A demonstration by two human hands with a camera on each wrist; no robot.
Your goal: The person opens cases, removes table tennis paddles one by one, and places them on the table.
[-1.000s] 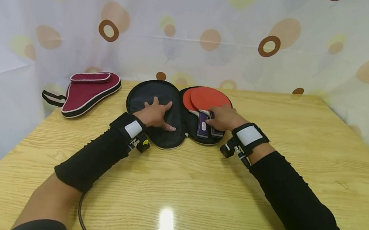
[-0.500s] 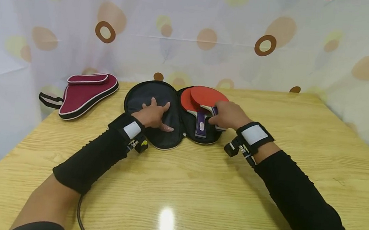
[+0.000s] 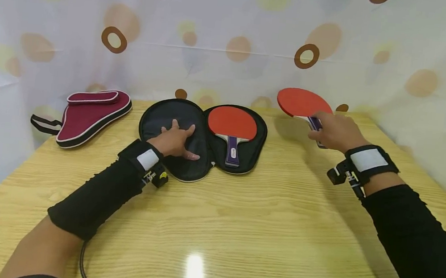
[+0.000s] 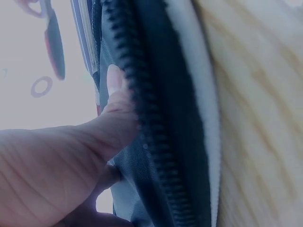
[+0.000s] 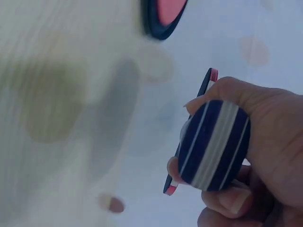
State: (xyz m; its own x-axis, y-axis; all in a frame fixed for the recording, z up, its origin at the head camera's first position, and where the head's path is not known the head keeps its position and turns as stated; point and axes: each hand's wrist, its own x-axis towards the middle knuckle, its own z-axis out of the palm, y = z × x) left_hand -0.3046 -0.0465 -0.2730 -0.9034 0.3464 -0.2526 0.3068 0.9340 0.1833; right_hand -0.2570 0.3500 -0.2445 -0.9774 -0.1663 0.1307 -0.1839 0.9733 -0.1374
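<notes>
My right hand (image 3: 338,131) grips a red table tennis paddle (image 3: 304,103) by its dark blue handle, raised above the table at the right. The striped butt of the handle (image 5: 214,145) faces the right wrist view. A second red paddle (image 3: 232,123) lies in the right half of an unzipped black paddle case (image 3: 258,138), handle toward me. Spread out, my left hand (image 3: 173,139) rests on the other half of the case. In the left wrist view, its thumb (image 4: 116,101) lies just inside the zipper edge (image 4: 142,104).
To the left lies a maroon paddle case (image 3: 92,115) with white piping and a black strap (image 3: 45,124). A patterned curtain (image 3: 217,31) hangs behind the wooden table (image 3: 238,230). A dark cable (image 3: 83,262) runs beneath my left forearm.
My right hand has lifted the upper paddle off the other one and carried it to the right, out of the case. My left hand stays on the case.
</notes>
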